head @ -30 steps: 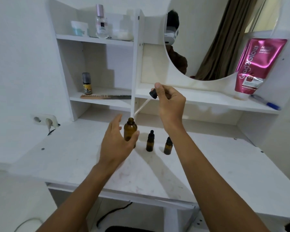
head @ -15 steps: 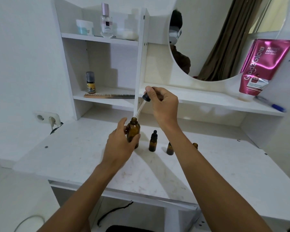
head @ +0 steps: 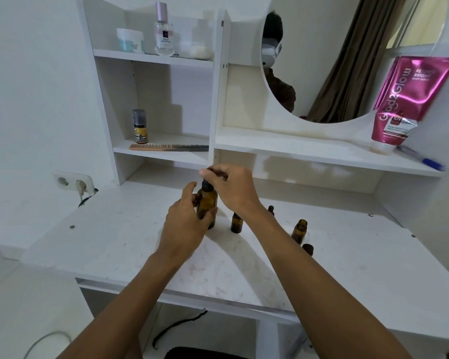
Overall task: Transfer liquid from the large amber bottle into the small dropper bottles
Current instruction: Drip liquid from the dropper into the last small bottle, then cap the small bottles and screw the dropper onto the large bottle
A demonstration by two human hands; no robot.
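**Head view: dropper cap seated on the large bottle, small bottles waiting**

Head camera looks down on a white vanity desk [head: 114,242], its shelves and round mirror [head: 347,60] behind. A pink tube [head: 412,99] leans at far right; a comb [head: 169,147] lies on the left shelf, clear of the work.

The left hand [head: 186,226] is wrapped around the large amber bottle [head: 207,203], which stands mid-desk. The right hand [head: 231,187] pinches the black dropper cap [head: 207,184] at the bottle's neck.

Just right of it stand a capped small bottle [head: 236,223], another mostly hidden behind the right forearm [head: 271,210], and an open small bottle [head: 299,230] with a loose cap [head: 307,248] nearer. Fill levels cannot be told, so the transfer seems largely ahead. Nothing blocks the way, though the forearm passes close over the small bottles.
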